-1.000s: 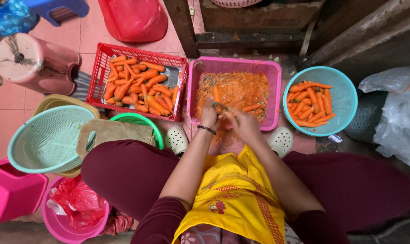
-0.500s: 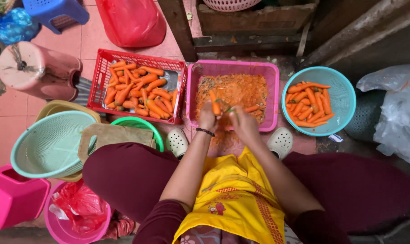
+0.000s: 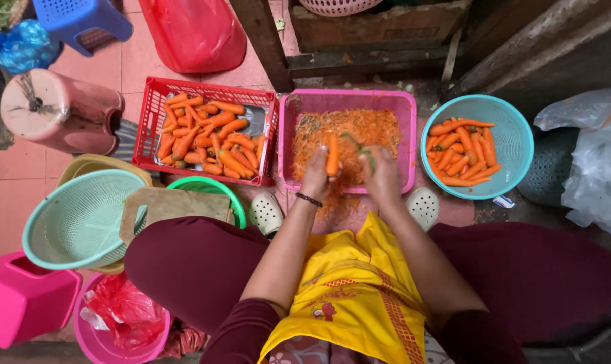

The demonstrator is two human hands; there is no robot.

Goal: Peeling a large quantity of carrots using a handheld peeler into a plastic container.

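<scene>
Both hands forward, fingers curled closed.

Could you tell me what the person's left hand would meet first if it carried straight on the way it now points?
The left hand, gripping a carrot, points away from the body over the pink tub. Straight on, it would probably meet the heap of orange peelings inside first, though depth is hard to judge from above.

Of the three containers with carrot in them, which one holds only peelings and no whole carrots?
The pink rectangular plastic basin in the middle, under both hands. The red plastic crate and the round turquoise bowl hold whole carrots.
</scene>
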